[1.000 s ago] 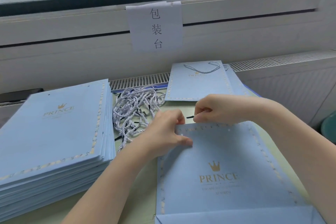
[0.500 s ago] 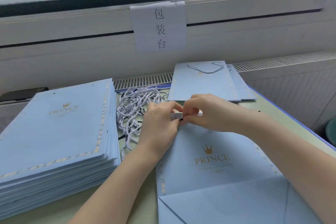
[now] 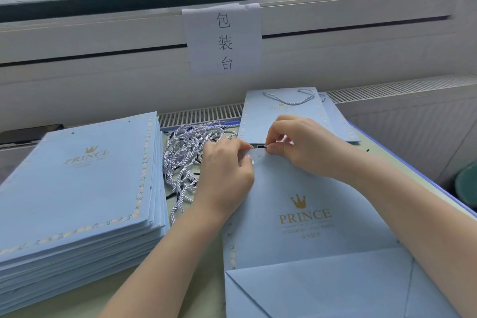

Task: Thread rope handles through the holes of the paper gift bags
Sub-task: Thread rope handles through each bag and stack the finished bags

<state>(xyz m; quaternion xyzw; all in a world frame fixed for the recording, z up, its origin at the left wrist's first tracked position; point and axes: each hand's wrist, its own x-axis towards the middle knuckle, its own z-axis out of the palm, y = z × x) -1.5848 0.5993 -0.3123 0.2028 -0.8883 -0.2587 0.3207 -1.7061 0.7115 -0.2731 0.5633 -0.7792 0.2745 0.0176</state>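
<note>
A flat light-blue paper gift bag (image 3: pixel 304 217) with a gold crown and "PRINCE" lies in front of me, its top edge lifted toward my hands. My left hand (image 3: pixel 224 175) pinches the bag's top left edge between thumb and fingers. My right hand (image 3: pixel 302 147) pinches the black tip of a rope handle (image 3: pixel 262 146) right at that edge, just beside my left fingertips. The rest of this rope is hidden behind the hands and bag.
A tall stack of flat blue bags (image 3: pixel 77 188) sits at the left. A tangle of white-blue rope handles (image 3: pixel 188 160) lies between the stack and my left hand. Bags with a rope handle fitted (image 3: pixel 284 116) lie at the back by the radiator grille. A paper sign (image 3: pixel 224 41) hangs on the wall.
The bag's top edge has been raised and drawn toward me. Both hands have come together at the top left corner, my right hand bringing the black rope tip up to my left fingers.
</note>
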